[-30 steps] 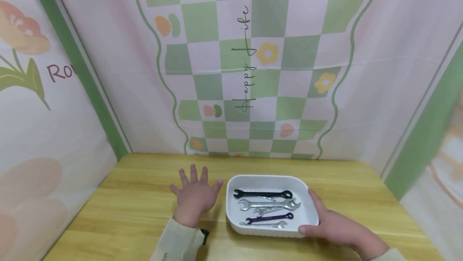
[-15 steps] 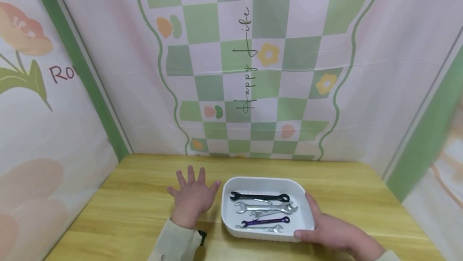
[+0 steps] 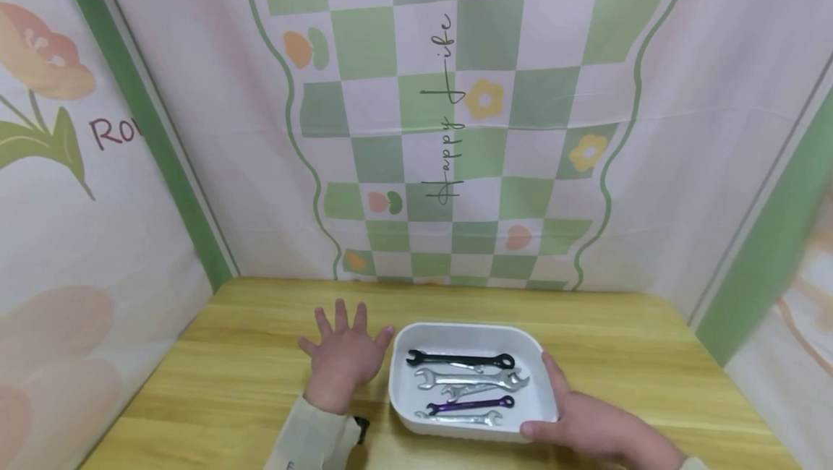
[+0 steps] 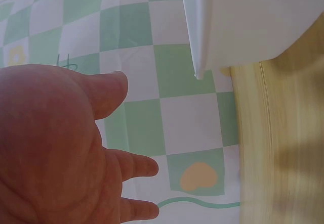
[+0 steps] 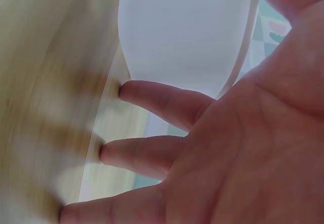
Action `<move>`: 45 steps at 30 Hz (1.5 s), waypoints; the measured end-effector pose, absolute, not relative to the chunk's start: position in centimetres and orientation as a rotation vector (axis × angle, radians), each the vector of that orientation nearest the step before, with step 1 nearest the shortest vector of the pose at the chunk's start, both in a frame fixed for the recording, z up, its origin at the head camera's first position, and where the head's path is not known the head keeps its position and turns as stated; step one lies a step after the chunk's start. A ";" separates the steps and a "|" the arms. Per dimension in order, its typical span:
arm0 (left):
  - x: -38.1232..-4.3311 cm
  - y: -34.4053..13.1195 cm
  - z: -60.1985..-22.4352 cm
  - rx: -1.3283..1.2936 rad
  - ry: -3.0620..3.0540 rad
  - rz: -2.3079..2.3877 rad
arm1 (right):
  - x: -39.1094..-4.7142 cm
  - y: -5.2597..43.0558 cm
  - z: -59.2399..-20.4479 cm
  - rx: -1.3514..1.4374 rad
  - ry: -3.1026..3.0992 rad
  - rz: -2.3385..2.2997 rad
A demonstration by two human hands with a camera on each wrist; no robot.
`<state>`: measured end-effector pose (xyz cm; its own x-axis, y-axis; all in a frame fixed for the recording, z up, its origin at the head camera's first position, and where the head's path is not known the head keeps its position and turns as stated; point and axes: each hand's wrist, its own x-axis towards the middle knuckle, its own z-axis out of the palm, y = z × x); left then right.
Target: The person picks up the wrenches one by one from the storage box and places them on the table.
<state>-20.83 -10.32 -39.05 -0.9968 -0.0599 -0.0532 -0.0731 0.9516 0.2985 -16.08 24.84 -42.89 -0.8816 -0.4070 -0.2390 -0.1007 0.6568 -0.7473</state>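
A white plastic tray (image 3: 403, 412) sits on the wooden table, in front of me in the head view. Several wrenches lie in it: a black wrench (image 3: 460, 360), a purple wrench (image 3: 470, 405) and silver ones such as a larger wrench (image 3: 465, 379). My right hand (image 3: 579, 419) lies against the tray's right end, thumb at the near corner; in the right wrist view its fingers (image 5: 147, 155) are straight and spread, tips at the table. Left of the tray, my left hand (image 3: 345, 361) is spread wide with straight fingers and holds nothing; its thumb tip is close to the tray's left wall.
The wooden table (image 3: 228, 354) ends at a printed cloth backdrop (image 3: 429, 166) with green checks. Cloth walls also rise on the left and right. A small black object (image 3: 361, 429) shows by the left cuff.
The tray, with the wrenches in it, has slid left and slightly nearer to me, my right hand moving along with it. My left hand has shifted only slightly.
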 end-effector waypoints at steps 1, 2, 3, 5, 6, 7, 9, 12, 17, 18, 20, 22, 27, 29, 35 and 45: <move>-20.8 -10.3 -39.1 -0.105 3.061 0.471 | -16.1 24.8 -42.9 -0.396 2.489 -1.080; -20.8 -10.3 -39.1 -0.106 3.062 0.470 | -16.0 24.7 -42.9 -0.389 2.493 -1.070; -20.8 -10.4 -39.1 -0.107 3.063 0.470 | -16.0 24.7 -42.9 -0.387 2.498 -1.057; -20.8 -10.4 -39.2 -0.108 3.065 0.469 | -16.0 24.6 -42.9 -0.387 2.505 -1.039; -20.9 -10.4 -39.2 -0.109 3.064 0.470 | -16.0 24.6 -42.9 -0.389 2.506 -1.036; -20.8 -10.4 -39.2 -0.105 3.063 0.471 | -16.0 24.6 -42.9 -0.393 2.508 -1.029; -20.8 -10.5 -39.2 -0.078 3.050 0.494 | -16.0 24.6 -42.9 -0.398 2.510 -1.028; -20.8 -10.8 -39.0 0.047 2.995 0.572 | -16.1 24.6 -42.9 -0.401 2.510 -1.028; -20.5 -12.3 -38.1 0.400 2.833 0.764 | -16.1 24.7 -43.1 -0.414 2.515 -1.012; -20.5 -12.7 -38.0 0.458 2.794 0.803 | -16.1 24.7 -43.1 -0.417 2.514 -1.010; -20.3 -13.4 -37.8 0.546 2.721 0.852 | -16.1 24.7 -43.0 -0.423 2.512 -1.014; -20.1 -14.0 -38.0 0.583 2.656 0.885 | -16.1 24.6 -42.8 -0.423 2.511 -1.018; -19.2 -14.4 -39.4 0.617 2.585 0.910 | -16.1 24.5 -42.8 -0.423 2.513 -1.024; -18.9 -14.3 -40.0 0.615 2.574 0.923 | -16.0 24.5 -42.8 -0.418 2.516 -1.018; -18.6 -13.9 -41.4 0.579 2.566 0.940 | -16.0 24.5 -42.7 -0.405 2.530 -0.995; -18.6 -13.6 -42.1 0.527 2.605 0.880 | -15.9 24.4 -42.6 -0.422 2.533 -0.992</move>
<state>-18.64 -13.65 -42.07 -0.8734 0.4453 -0.1972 0.2345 0.7394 0.6311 -15.91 24.42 -42.60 -0.8802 -0.4080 -0.2423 -0.1350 0.7048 -0.6965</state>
